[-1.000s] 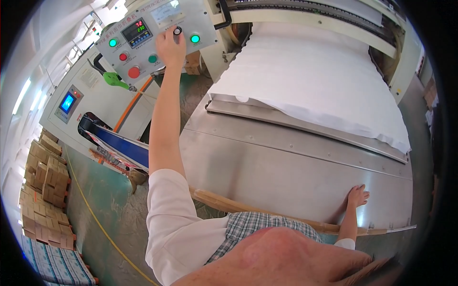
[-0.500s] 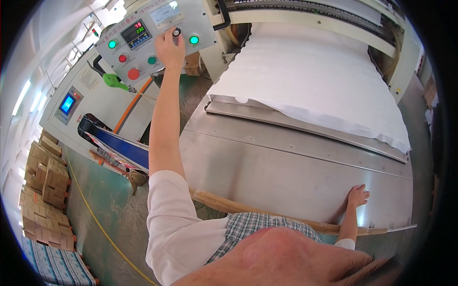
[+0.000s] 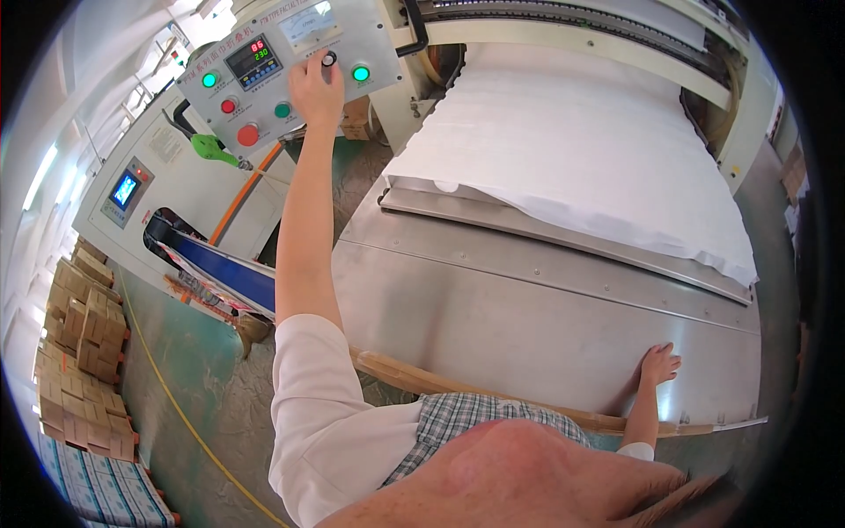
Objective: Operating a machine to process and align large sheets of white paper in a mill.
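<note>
My left hand point(image 3: 317, 94) reaches up to a grey control panel point(image 3: 378, 40) at the upper left. Its thumb and fingers are closed round a small black knob point(image 3: 329, 59) below a gauge. Lit green buttons, red buttons and a digital display point(image 3: 253, 62) surround the hand on that panel. On the right, my right hand point(image 3: 660, 363) lies open on a bare steel table point(image 3: 493, 326), fingers apart and holding nothing. Beyond it, a wide layered stack of white tissue sheets point(image 3: 572, 158) comes out of the machine, its near edge uneven over a metal lip point(image 3: 563, 231).
A cream machine frame point(image 3: 598, 42) spans the far side. At left stand a white cabinet point(image 3: 167, 145) with a small screen, a blue conveyor belt point(image 3: 231, 275) and a green air gun point(image 3: 211, 149). Cartons point(image 3: 84, 396) are stacked beyond a yellow floor line point(image 3: 176, 400).
The red reading on the panel's display has changed, and the cabinet's small screen looks different. Both hands keep their places; the tissue looks the same.
</note>
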The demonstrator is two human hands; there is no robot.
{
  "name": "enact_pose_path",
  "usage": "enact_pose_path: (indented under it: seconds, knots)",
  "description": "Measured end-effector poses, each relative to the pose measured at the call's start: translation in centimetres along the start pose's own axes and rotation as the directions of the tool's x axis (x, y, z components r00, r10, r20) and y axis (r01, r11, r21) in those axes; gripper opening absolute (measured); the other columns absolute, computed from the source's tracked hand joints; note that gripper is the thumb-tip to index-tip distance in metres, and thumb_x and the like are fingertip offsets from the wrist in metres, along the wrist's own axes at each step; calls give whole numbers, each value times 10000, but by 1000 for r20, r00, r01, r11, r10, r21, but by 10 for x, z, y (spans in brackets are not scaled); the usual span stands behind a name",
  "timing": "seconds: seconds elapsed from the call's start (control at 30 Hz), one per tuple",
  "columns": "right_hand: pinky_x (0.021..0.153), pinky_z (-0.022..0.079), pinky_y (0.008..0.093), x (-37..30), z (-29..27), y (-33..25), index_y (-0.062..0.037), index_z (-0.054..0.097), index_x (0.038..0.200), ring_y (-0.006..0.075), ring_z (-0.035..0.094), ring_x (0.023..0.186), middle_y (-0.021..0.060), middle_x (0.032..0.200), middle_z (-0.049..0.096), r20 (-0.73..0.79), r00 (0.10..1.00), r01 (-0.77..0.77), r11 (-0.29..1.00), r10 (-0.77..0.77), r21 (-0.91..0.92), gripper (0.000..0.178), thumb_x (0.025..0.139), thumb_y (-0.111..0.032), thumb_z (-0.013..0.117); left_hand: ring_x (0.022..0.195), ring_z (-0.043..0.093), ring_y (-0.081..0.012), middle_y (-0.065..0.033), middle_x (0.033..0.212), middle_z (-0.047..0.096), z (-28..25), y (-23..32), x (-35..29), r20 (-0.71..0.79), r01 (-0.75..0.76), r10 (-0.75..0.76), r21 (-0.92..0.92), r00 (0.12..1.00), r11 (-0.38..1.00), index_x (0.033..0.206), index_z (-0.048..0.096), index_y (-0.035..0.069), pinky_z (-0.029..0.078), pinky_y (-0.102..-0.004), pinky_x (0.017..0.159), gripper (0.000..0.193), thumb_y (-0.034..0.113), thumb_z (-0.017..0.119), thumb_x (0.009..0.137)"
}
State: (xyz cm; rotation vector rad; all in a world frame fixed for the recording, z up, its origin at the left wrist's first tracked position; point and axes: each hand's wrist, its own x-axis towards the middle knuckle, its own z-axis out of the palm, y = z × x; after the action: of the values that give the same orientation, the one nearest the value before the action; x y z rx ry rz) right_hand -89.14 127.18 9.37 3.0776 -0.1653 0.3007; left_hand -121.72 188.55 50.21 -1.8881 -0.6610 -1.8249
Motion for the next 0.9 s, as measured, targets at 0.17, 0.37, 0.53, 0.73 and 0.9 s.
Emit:
enact_pose_path:
  seconds: [0.17, 0.37, 0.53, 0.73, 0.9]
  knots:
    - [914, 318, 538, 1, -1, -1, -162, 424, 1237, 352, 330, 1205, 241, 1255, 375, 5, 1000, -6, 1000, 6, 3, 427, 855, -351, 426, 812, 522, -266, -85, 824, 537, 0, 0, 2, -1, -3, 3, -2, 1000, 1000, 949, 626, 144, 442, -364, 706, 273, 131, 670, 680]
    - [918, 316, 536, 1, -3, -2, -164, 422, 1244, 352, 325, 1212, 243, 1267, 368, 16, 1000, -7, 1000, 7, -1, 431, 856, -351, 426, 822, 522, -265, -87, 834, 535, 2, -3, 0, 5, 8, -8, 10, 1000, 1000, 954, 629, 148, 445, -367, 714, 277, 131, 669, 681]
    - [919, 316, 534, 1, -1, -1, -165, 421, 1246, 353, 326, 1211, 243, 1268, 369, 13, 1000, -11, 1000, 11, -3, 432, 856, -352, 429, 823, 521, -266, -86, 838, 534, 2, -2, 0, 7, -3, 3, 13, 1000, 1000, 957, 629, 146, 443, -369, 722, 277, 125, 665, 683]
    - [916, 319, 532, 2, -1, 0, -164, 417, 1246, 351, 326, 1210, 247, 1266, 368, 20, 1000, -2, 1000, 2, -1, 430, 858, -350, 435, 817, 520, -265, -88, 837, 535, 1, -2, 0, 4, -20, 20, 2, 1000, 1000, 966, 628, 147, 439, -372, 723, 285, 119, 662, 684]
    - [921, 314, 532, 1, -5, -1, -162, 408, 1250, 351, 318, 1215, 243, 1271, 364, 36, 999, -7, 1000, 7, 1, 434, 860, -350, 432, 817, 520, -267, -91, 838, 535, 0, -1, 0, 14, -11, 11, 0, 1000, 1000, 970, 627, 150, 439, -373, 726, 290, 117, 662, 684]
